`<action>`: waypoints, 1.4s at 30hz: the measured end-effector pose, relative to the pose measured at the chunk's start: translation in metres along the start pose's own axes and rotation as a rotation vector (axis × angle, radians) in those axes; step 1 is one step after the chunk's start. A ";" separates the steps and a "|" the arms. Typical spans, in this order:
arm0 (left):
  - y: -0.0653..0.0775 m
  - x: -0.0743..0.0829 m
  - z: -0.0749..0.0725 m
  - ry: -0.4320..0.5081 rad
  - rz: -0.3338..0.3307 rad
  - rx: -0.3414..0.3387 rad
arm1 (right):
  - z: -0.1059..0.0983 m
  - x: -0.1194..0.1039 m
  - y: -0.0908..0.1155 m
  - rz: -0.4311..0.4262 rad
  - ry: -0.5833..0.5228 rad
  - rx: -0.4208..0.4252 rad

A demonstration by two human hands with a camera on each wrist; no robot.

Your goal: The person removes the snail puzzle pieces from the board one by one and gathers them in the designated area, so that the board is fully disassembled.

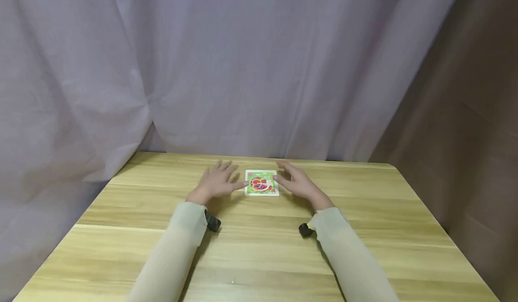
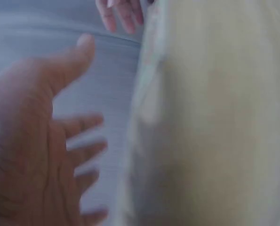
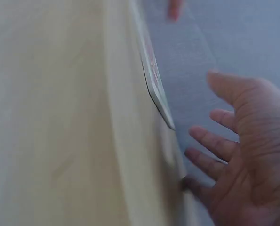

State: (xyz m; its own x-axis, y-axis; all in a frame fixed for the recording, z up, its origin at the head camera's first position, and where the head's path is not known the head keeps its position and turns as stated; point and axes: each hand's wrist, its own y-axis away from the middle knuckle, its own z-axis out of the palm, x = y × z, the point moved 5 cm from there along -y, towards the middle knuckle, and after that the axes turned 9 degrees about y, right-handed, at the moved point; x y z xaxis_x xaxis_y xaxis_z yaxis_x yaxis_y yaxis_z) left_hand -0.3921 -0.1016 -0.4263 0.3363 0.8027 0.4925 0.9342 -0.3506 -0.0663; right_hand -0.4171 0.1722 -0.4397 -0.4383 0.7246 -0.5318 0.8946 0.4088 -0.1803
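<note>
A square picture board (image 1: 261, 193) with a white border, green ground and a red and blue design lies flat on the wooden table (image 1: 263, 257). At its left side is my left hand (image 1: 216, 183), palm down with fingers spread and thumb pointing at the board's edge. My right hand (image 1: 297, 183) is at the other side, its thumb tip over or close by the right edge. Whether either thumb touches the board I cannot tell. The right wrist view shows the board's thin edge (image 3: 154, 92) and the right hand's fingers (image 3: 210, 141) extended, holding nothing.
A grey curtain (image 1: 243, 68) hangs behind the table's far edge, and a darker curtain (image 1: 465, 113) hangs along the right. Each wrist carries a small black camera, the left one (image 1: 213, 222) and the right one (image 1: 305, 230).
</note>
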 end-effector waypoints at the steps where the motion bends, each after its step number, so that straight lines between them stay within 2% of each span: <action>1: -0.001 -0.001 0.008 0.063 0.038 -0.038 | 0.005 0.004 -0.002 0.019 -0.033 0.009; 4: -0.004 -0.002 0.028 0.199 0.110 -0.116 | 0.017 0.011 -0.008 0.054 -0.076 0.033; 8: -0.003 -0.001 0.037 0.250 0.133 -0.102 | 0.026 0.006 -0.015 0.029 -0.041 0.036; 13: -0.001 0.006 0.042 0.176 0.156 -0.093 | 0.032 -0.007 -0.017 -0.038 0.059 0.033; 18: 0.002 0.009 0.046 0.128 0.170 -0.087 | 0.039 -0.018 -0.013 -0.093 0.055 0.020; 31: 0.005 -0.001 0.048 0.125 0.154 -0.100 | 0.059 -0.025 -0.025 -0.057 0.036 -0.008; 42: 0.009 0.001 0.048 0.135 0.155 -0.099 | 0.058 -0.024 -0.024 -0.037 -0.035 0.021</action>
State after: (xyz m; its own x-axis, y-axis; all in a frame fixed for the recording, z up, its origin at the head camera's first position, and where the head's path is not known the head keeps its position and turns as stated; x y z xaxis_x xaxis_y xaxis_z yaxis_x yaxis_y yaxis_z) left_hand -0.3779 -0.0807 -0.4678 0.4492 0.6662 0.5953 0.8543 -0.5154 -0.0678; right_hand -0.4232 0.1127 -0.4707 -0.4686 0.6888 -0.5532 0.8794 0.4231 -0.2181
